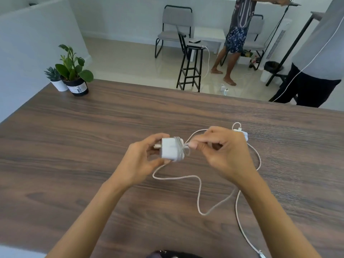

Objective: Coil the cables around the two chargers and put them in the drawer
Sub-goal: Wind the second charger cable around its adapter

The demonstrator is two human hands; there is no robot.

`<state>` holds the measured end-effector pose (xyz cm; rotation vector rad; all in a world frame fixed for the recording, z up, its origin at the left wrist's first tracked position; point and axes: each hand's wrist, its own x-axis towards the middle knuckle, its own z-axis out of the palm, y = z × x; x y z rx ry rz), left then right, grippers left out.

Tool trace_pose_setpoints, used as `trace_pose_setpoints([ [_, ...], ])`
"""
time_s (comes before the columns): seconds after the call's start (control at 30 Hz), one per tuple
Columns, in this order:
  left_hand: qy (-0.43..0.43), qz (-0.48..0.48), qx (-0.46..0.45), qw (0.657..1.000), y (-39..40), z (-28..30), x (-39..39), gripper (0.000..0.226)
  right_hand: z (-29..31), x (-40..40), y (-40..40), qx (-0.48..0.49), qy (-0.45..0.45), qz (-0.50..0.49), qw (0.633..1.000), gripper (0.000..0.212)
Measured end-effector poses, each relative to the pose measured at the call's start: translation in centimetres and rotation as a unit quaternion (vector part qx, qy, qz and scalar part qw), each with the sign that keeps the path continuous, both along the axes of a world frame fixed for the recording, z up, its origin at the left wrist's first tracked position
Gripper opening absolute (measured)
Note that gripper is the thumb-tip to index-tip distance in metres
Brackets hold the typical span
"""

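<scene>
My left hand (143, 159) grips a white square charger (169, 149) just above the wooden table (93, 138), its prongs pointing left. A few turns of white cable wrap its right end. My right hand (221, 151) pinches that cable right beside the charger. The loose cable (199, 190) loops across the table below my hands and runs off toward the bottom right. A second charger (244, 134), wound in its cable, lies on the table behind my right hand, mostly hidden. No drawer is in view.
Two potted plants (72, 71) stand at the table's far left corner. Beyond the far edge are a black stool (191, 67), grey chairs, a person walking and another person standing at the right.
</scene>
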<state>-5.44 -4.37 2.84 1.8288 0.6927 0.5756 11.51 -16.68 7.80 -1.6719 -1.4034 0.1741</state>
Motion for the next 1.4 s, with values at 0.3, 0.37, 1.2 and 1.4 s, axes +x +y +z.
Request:
trace_pose_setpoints([
  [0.3,-0.07,-0.071,-0.107,0.989,-2.4,2.9,-0.5,0.061,-3.4,2.4,3.5,-0.036,0.279,-0.015,0.96,0.009],
  [0.37,-0.098,-0.059,-0.115,0.987,-2.3,3.4,-0.6,0.062,-5.1,2.8,3.6,-0.056,0.356,-0.037,0.932,0.009],
  [1.2,-0.145,0.026,-0.092,0.985,-1.5,4.1,1.3,0.057,-9.9,-1.5,1.1,-0.149,0.352,-0.118,0.917,0.006],
  [1.4,-0.074,0.133,-0.006,0.988,1.2,1.0,1.8,0.058,-7.6,-4.2,-1.6,-0.099,0.152,-0.081,0.98,0.007],
])
